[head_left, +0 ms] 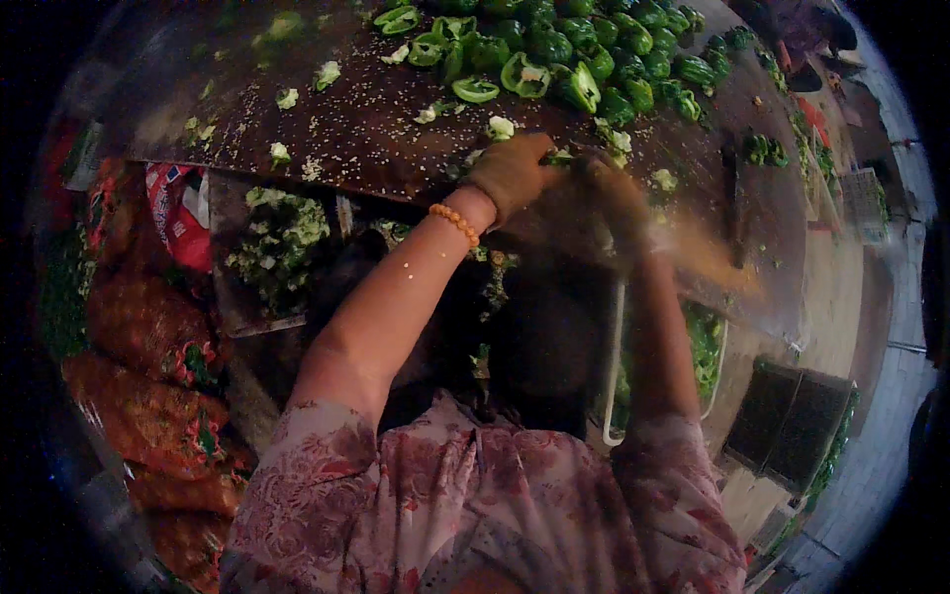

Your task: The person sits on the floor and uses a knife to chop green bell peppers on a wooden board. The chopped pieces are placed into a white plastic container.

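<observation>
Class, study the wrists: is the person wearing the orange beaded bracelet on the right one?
No: the orange beaded bracelet circles the left wrist, close to the brown glove on that hand.

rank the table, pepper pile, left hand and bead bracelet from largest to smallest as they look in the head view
1. table
2. pepper pile
3. left hand
4. bead bracelet

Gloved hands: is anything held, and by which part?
Can't tell: a green piece shows between left hand and blurred right hand; the grip is unclear.
</observation>
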Tool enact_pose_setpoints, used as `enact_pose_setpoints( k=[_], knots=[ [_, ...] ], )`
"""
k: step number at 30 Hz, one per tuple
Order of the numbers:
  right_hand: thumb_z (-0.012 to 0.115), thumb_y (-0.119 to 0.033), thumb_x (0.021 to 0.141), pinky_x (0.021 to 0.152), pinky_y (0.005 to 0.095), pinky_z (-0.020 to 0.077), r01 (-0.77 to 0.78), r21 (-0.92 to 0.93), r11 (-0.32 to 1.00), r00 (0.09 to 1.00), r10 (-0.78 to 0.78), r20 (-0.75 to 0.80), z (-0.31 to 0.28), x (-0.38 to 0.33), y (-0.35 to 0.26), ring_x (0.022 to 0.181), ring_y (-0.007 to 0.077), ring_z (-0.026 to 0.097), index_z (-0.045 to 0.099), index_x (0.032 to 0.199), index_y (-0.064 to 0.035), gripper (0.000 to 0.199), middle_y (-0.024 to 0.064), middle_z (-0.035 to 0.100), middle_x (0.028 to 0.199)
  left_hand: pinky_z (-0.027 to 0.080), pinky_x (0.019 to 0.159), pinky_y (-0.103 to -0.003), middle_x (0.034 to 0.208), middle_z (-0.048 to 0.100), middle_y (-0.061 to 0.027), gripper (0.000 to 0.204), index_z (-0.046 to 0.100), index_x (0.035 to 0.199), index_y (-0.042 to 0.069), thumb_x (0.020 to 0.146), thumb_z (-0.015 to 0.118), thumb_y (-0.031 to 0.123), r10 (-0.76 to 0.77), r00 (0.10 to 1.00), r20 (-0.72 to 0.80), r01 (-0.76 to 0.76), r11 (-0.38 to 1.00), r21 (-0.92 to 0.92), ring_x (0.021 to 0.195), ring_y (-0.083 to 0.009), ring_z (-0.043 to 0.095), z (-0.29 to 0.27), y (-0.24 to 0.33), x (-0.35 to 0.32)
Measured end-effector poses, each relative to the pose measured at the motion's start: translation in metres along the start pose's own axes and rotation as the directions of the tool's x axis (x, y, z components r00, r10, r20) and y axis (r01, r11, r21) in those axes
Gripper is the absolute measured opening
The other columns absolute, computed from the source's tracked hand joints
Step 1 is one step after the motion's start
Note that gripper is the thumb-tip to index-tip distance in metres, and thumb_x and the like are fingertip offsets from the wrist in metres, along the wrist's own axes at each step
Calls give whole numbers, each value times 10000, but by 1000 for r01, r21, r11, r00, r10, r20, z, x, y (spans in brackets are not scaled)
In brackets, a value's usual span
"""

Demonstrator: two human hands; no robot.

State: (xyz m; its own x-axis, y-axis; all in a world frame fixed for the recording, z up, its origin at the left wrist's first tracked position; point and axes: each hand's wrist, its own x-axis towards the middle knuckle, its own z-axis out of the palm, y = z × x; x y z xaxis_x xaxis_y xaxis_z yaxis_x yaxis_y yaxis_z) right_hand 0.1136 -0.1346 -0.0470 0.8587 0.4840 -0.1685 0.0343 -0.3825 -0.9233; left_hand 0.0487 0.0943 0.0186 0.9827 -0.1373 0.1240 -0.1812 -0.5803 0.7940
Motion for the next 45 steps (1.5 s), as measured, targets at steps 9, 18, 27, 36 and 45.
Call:
enact_pose_setpoints(
  k=[9,18,27,36,45],
  knots=[
    [535,-483,944,999,396,449,-64,-47,997,971,51,-235,44,35,20,1222,367,573,442,1432,-43,664,229,596,1309,486,896,-484,1080,653,-211,365,611,1062,60,866,666,362,-176,984,-5,176,984,34,1052,-415,601,12,-12,1],
    [565,-340,929,977,418,475,-335,214,918,841,393,-371,40,57,1,1171,371,585,542,1325,-41,497,225,619,1254,497,855,-493,1039,653,-194,332,613,1017,76,854,674,359,-229,969,-94,233,971,42,1014,-409,611,24,-8,1],
    [562,-273,978,876,415,528,-65,-874,482,959,-211,-188,42,67,4,982,308,645,607,1244,-78,333,145,659,1147,513,876,-491,1042,668,-213,328,634,1063,67,792,690,243,-146,975,-165,178,964,200,1050,-385,624,26,-20,-20],
    [559,-344,917,891,443,510,70,135,988,937,-19,-348,29,60,-10,1040,390,648,575,1216,-43,424,229,651,1157,524,855,-494,1061,680,-207,420,592,1105,63,797,693,330,-263,964,-44,266,939,216,975,-408,661,-5,15,-4],
    [566,-579,902,888,432,497,-162,-143,976,922,98,-375,28,14,-50,1052,380,652,598,1247,11,685,265,661,1143,566,784,-481,1054,668,-194,481,562,1126,42,759,733,302,-79,996,38,53,890,453,914,-386,681,-6,49,-6]
  ],
)
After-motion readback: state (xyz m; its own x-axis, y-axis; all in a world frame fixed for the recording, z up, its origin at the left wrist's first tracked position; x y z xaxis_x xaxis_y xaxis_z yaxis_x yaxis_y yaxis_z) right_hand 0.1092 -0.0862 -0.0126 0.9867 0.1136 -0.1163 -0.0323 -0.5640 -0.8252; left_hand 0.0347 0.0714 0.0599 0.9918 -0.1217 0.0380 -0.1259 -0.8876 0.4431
